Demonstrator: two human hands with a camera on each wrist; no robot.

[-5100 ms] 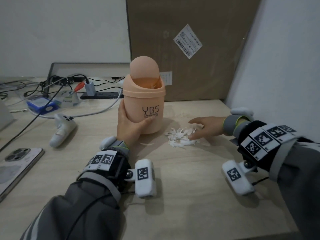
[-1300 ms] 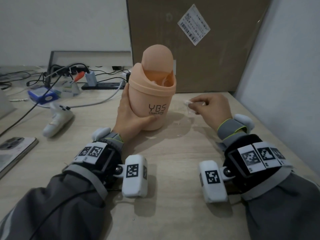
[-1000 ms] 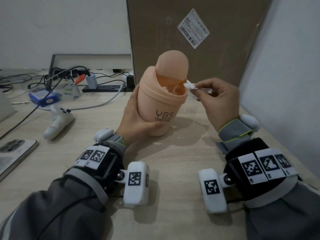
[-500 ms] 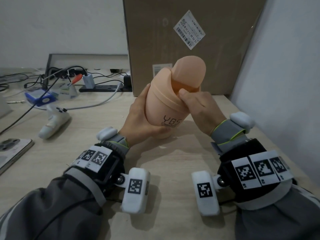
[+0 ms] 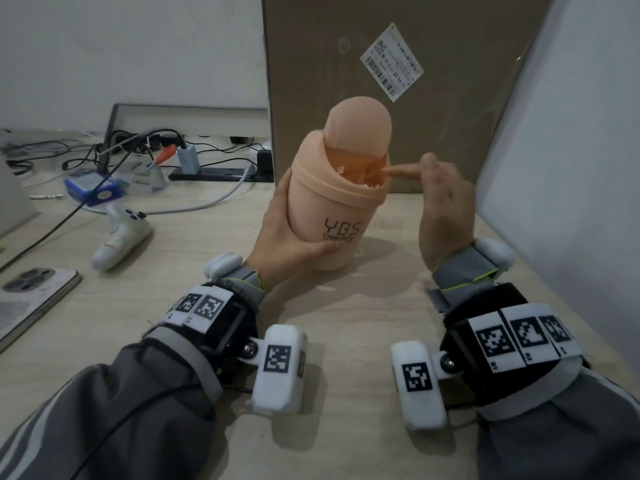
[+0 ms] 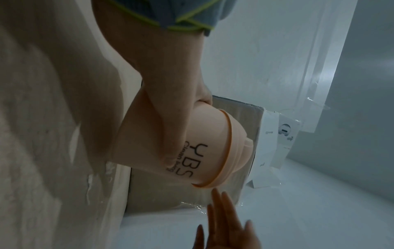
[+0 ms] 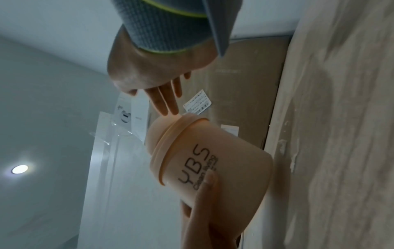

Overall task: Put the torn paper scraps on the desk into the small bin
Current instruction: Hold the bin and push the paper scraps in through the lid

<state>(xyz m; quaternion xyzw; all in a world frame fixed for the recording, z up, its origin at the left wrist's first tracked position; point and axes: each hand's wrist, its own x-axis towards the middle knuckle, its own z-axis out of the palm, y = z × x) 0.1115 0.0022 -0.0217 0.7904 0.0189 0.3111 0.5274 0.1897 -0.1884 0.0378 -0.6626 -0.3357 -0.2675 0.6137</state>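
The small peach bin [image 5: 337, 209] marked YBS stands slightly tilted on the desk, its swing lid [image 5: 358, 128] tipped back. My left hand [image 5: 284, 233] grips its left side, thumb across the front. My right hand [image 5: 441, 199] hovers at the bin's right with straight fingers and holds nothing; its index fingertip [image 5: 389, 170] reaches the mouth. Pale scraps [image 5: 363, 176] show inside the opening. A few tiny paper crumbs [image 5: 360, 252] lie by the bin's base. The right wrist view shows the straight fingers [image 7: 166, 102] at the lid of the bin [image 7: 204, 161]; the left wrist view shows the bin [image 6: 192, 151] gripped.
A tall cardboard box [image 5: 398, 81] stands right behind the bin, and a white panel [image 5: 571, 140] closes off the right side. A white game controller [image 5: 119, 233], a phone [image 5: 31, 296], a blue box [image 5: 93, 192] and cables with a power strip [image 5: 214, 173] lie at left.
My right hand carried a pinched scrap up to the bin mouth and pushed it in; it has now drawn back empty with fingers straightened. The bin has tipped back nearer upright.
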